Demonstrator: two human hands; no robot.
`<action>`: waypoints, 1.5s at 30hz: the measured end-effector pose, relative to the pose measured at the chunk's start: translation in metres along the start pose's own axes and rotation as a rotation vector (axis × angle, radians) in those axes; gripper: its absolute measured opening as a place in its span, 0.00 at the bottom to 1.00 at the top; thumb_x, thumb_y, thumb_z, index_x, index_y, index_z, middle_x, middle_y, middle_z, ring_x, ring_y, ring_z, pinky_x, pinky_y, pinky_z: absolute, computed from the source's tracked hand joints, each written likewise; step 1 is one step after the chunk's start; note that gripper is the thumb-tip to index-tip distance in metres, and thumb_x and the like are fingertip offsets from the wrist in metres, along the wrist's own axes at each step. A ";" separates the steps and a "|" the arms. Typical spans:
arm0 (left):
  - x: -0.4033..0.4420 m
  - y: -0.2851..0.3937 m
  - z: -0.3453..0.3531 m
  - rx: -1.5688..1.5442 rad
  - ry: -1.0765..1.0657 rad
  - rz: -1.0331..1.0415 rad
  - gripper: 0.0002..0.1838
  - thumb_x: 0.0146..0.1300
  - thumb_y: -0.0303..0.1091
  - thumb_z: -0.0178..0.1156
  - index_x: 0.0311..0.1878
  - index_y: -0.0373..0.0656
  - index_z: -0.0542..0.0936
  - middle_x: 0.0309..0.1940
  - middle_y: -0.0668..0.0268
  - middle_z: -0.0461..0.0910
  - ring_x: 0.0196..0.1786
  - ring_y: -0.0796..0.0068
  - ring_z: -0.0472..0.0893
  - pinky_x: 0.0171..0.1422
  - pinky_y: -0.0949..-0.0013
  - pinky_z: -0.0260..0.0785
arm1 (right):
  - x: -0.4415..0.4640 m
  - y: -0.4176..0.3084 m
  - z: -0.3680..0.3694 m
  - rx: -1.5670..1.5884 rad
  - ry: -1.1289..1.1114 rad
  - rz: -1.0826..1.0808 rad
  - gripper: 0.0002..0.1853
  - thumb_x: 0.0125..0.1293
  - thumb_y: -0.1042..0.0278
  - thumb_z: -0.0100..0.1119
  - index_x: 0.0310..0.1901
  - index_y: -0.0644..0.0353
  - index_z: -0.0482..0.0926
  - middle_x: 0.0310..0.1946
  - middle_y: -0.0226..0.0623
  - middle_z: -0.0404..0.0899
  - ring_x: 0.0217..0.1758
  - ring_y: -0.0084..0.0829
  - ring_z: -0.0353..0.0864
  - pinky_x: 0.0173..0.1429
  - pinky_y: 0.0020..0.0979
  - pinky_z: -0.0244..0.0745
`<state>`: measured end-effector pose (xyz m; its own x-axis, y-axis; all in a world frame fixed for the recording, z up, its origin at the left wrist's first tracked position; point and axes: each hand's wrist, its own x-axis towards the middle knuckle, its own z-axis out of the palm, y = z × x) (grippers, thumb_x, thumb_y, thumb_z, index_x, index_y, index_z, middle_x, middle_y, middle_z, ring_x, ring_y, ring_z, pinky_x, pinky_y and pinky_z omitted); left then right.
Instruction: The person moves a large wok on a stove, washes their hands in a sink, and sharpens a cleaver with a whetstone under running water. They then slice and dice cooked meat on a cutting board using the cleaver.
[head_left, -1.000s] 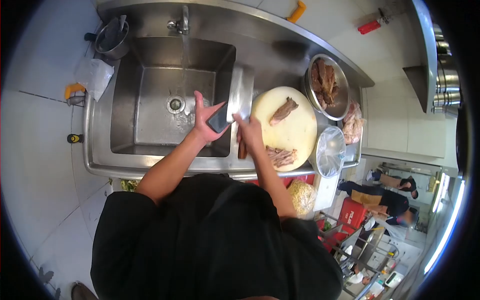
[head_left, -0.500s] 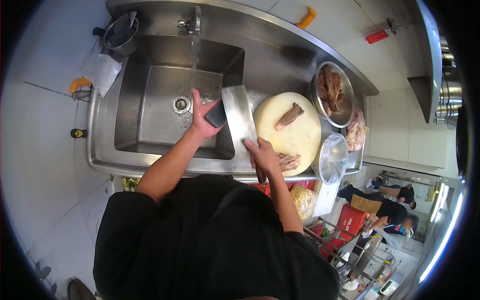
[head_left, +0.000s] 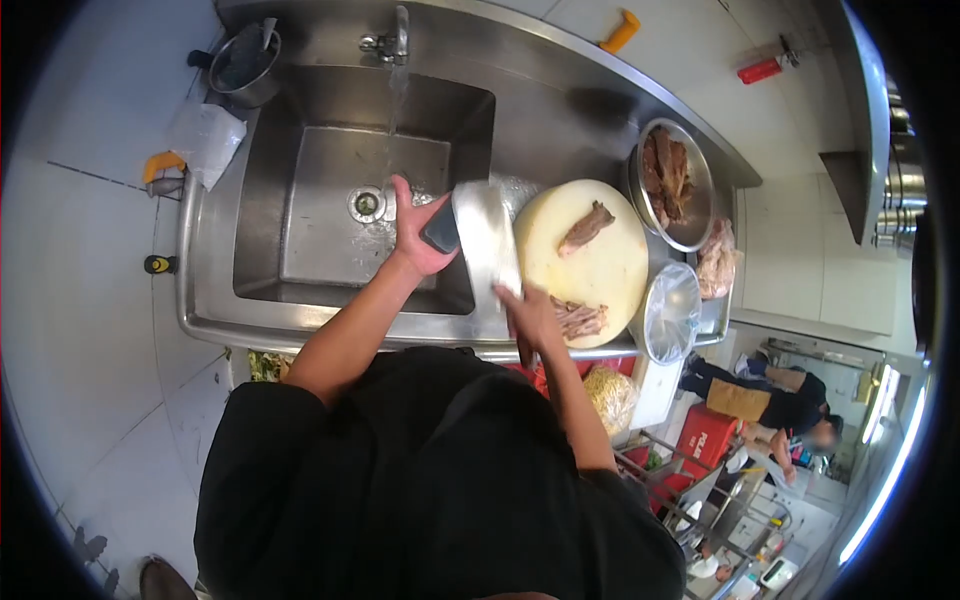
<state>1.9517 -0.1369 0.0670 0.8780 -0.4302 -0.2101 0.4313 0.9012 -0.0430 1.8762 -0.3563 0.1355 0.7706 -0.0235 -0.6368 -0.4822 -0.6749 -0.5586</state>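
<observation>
Over the sink's right side, my left hand point(head_left: 422, 235) grips a dark grey whetstone point(head_left: 440, 229), thumb raised apart. My right hand point(head_left: 530, 318) is wrapped round the handle of a wide cleaver point(head_left: 487, 240). Its blade points toward the tap and its left edge lies against or very near the stone; exact contact is unclear. Right of the blade stands a round pale chopping block point(head_left: 620, 258). On it are one piece of cooked-looking meat point(head_left: 586, 229) and a pile of sliced meat point(head_left: 580, 319) near my right hand.
Water runs from the tap point(head_left: 401, 40) into the steel sink point(head_left: 262, 240). A metal bowl of meat point(head_left: 670, 180), a plastic-lined container point(head_left: 672, 315) and bagged meat point(head_left: 716, 262) stand right of the block. A pot point(head_left: 245, 68) is at back left. Another person point(head_left: 765, 395) stands farther right.
The cleaver and my right hand have shifted slightly toward me against the stone. The whole view has moved a little to the right. Both grips are the same.
</observation>
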 end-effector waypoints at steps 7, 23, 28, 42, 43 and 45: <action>0.003 0.017 0.006 -0.073 0.026 0.011 0.70 0.48 0.93 0.41 0.72 0.30 0.64 0.71 0.45 0.70 0.73 0.51 0.70 0.81 0.50 0.57 | -0.037 -0.002 0.006 0.085 -0.093 -0.031 0.27 0.69 0.43 0.64 0.38 0.66 0.80 0.14 0.37 0.75 0.13 0.27 0.74 0.23 0.32 0.71; -0.002 0.000 0.005 -0.060 -0.016 -0.104 0.68 0.50 0.92 0.39 0.71 0.31 0.68 0.67 0.49 0.75 0.71 0.53 0.73 0.77 0.50 0.62 | 0.003 -0.024 0.006 0.197 0.002 -0.057 0.25 0.70 0.44 0.63 0.36 0.65 0.77 0.12 0.33 0.72 0.12 0.26 0.71 0.21 0.32 0.68; -0.002 0.015 -0.002 -0.039 -0.017 0.014 0.71 0.48 0.93 0.40 0.72 0.29 0.66 0.73 0.46 0.69 0.74 0.51 0.70 0.79 0.48 0.59 | -0.027 -0.003 0.017 0.112 -0.094 -0.048 0.28 0.68 0.42 0.66 0.40 0.67 0.80 0.12 0.34 0.73 0.12 0.28 0.73 0.20 0.31 0.67; -0.002 -0.004 0.000 -0.026 0.012 -0.076 0.69 0.46 0.93 0.44 0.71 0.33 0.68 0.68 0.51 0.75 0.69 0.56 0.75 0.78 0.53 0.61 | 0.016 -0.015 0.005 0.168 0.018 -0.045 0.29 0.67 0.39 0.66 0.34 0.65 0.77 0.13 0.36 0.74 0.13 0.28 0.73 0.22 0.33 0.69; -0.005 -0.002 0.008 -0.024 -0.021 -0.073 0.69 0.46 0.93 0.44 0.70 0.33 0.68 0.68 0.51 0.75 0.69 0.56 0.75 0.78 0.52 0.61 | 0.006 -0.016 0.005 0.123 0.006 -0.042 0.29 0.67 0.39 0.66 0.35 0.65 0.78 0.13 0.36 0.74 0.13 0.28 0.73 0.22 0.33 0.69; -0.006 0.013 0.005 -0.110 0.024 -0.023 0.70 0.48 0.92 0.42 0.72 0.31 0.65 0.73 0.49 0.69 0.72 0.53 0.71 0.79 0.48 0.59 | -0.025 -0.018 0.008 0.039 -0.056 -0.040 0.29 0.67 0.39 0.66 0.39 0.66 0.81 0.13 0.35 0.74 0.13 0.27 0.73 0.23 0.32 0.69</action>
<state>1.9528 -0.1227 0.0722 0.8625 -0.4503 -0.2309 0.4243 0.8922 -0.1549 1.8624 -0.3379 0.1572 0.7653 0.0449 -0.6421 -0.4684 -0.6454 -0.6034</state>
